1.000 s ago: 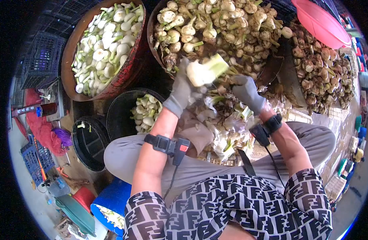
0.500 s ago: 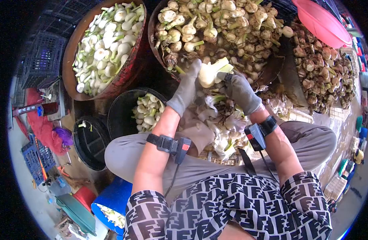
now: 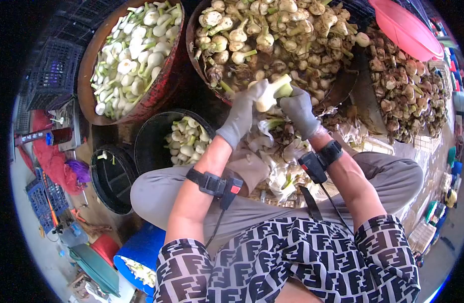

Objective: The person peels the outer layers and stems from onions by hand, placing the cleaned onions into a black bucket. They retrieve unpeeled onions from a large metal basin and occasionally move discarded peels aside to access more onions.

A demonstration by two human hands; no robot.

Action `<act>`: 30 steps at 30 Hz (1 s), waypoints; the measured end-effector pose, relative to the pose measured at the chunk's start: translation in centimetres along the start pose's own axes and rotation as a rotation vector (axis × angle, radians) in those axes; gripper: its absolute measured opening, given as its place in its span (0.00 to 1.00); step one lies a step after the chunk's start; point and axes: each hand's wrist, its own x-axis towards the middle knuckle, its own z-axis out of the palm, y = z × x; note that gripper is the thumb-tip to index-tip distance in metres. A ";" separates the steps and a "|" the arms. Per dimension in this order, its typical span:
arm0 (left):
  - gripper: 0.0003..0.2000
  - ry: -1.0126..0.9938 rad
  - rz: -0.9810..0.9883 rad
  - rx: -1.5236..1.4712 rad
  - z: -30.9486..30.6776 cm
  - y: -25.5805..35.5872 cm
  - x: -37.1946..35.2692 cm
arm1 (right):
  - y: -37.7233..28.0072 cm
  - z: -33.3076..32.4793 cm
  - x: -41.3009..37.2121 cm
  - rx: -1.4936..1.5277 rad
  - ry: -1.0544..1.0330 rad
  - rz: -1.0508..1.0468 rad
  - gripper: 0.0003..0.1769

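Above the big tub's near edge, a pale garlic bulb (image 3: 266,102) with a short, thick cut stalk is held between my two grey-gloved hands. My left hand (image 3: 242,113) is closed around the bulb's left side. On the right, my right hand (image 3: 298,112) has its fingers bent in a pinch at the greenish skin by the stalk; its fingertips are partly hidden. Below both hands lies a heap of peeled-off garlic skins (image 3: 280,174). The rusty tub (image 3: 192,55) just beyond holds muddy garlic bulbs in brown water.
A red tub (image 3: 166,83) of clean white garlic stands at the far left. Nearer is a black bucket (image 3: 146,136) with peeled bulbs, beside a smaller black basin (image 3: 111,194). Unpeeled garlic (image 3: 401,86) is piled at right under a pink basin (image 3: 406,28). A blue barrel (image 3: 148,242) lies lower left.
The garlic bulb has shifted slightly right and tilted. My left hand covers more of it, and my right hand has turned, its fingers now bent at the stalk's skin.
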 end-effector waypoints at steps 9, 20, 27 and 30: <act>0.22 0.046 0.265 0.393 -0.6 0.0 1.1 | -2.5 -1.7 -0.1 0.435 -0.181 0.002 0.12; 0.22 -0.518 -0.370 -0.703 -4.6 -0.4 2.2 | -1.9 -2.5 -2.4 -0.050 -0.036 -0.680 0.08; 0.18 0.262 0.270 0.486 -1.2 1.7 1.2 | -3.4 -2.6 -3.3 0.545 -0.181 -0.200 0.12; 0.16 0.304 0.087 0.437 -0.4 2.6 0.2 | -4.8 -2.7 -3.8 0.643 -0.277 0.062 0.11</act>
